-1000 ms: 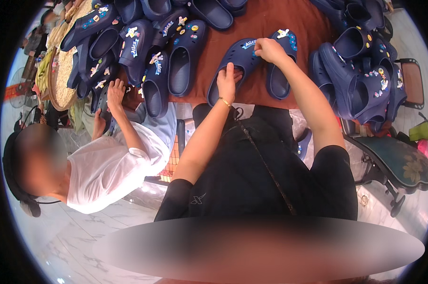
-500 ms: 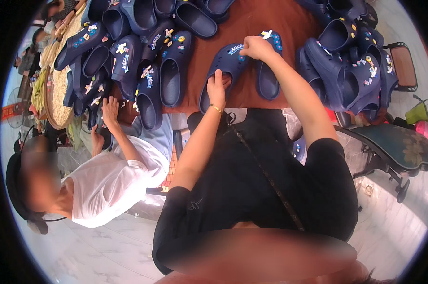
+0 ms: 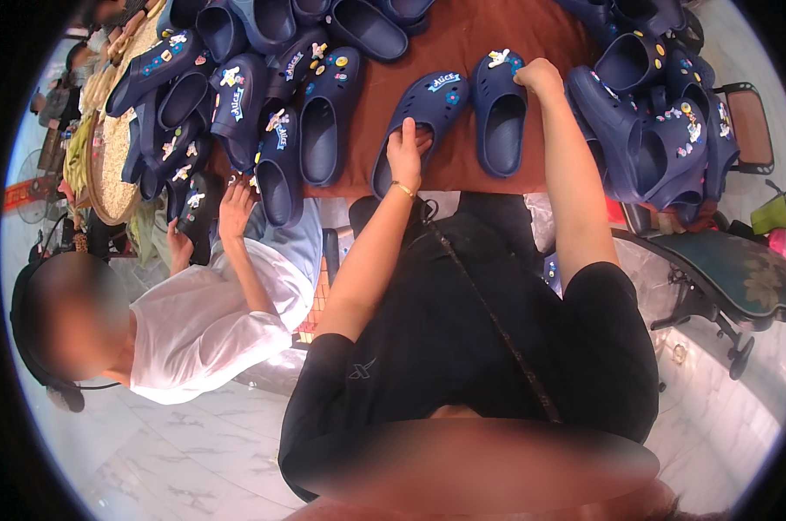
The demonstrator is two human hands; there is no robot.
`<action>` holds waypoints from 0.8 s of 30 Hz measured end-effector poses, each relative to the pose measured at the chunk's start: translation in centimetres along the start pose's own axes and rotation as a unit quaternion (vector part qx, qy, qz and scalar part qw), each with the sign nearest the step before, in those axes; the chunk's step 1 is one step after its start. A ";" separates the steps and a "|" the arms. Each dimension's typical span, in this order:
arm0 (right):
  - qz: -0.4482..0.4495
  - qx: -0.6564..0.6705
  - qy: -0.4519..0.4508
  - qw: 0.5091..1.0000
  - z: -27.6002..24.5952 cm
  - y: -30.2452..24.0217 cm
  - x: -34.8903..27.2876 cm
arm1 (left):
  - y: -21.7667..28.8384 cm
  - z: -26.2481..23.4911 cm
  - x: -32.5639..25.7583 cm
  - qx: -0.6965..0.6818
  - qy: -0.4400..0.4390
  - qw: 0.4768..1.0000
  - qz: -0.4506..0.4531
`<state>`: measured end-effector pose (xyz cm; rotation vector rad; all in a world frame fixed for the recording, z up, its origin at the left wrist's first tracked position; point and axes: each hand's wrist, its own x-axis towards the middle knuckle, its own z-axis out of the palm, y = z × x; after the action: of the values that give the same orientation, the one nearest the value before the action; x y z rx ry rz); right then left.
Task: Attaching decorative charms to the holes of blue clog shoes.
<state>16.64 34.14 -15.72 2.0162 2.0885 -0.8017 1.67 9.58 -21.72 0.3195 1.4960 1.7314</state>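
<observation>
My left hand [image 3: 404, 156] grips a navy clog [image 3: 408, 108] lying on the brown cloth, its fingers reaching into the shoe's opening. That clog carries a lettered blue charm and a blue flower charm on its toe. To its right lies a second navy clog [image 3: 501, 130], with a white figure charm and blue charms on top. My right hand [image 3: 541, 76] is at this second clog's right toe edge, fingers curled together. Anything pinched between those fingertips is hidden.
Decorated navy clogs pile up at the left [image 3: 237, 104] and right [image 3: 653, 148] of the brown cloth [image 3: 445, 43]. On my left a person in a white shirt [image 3: 206, 330] handles a dark clog [image 3: 204, 213]. An office chair [image 3: 714, 269] stands at right.
My right hand has left the left clog's lettered charm and moved right to the other clog's toe edge. My left hand stays in place. The co-worker's dark clog has come nearer them.
</observation>
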 end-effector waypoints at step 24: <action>-0.087 0.364 -0.147 0.916 8.3 -4.3 -8.1 | -0.2 -0.1 0.2 -0.020 0.005 1.000 -0.011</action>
<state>11.12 23.30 -17.96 1.8077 1.9731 -2.0196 1.55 9.60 -21.96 0.2731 1.4649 1.7445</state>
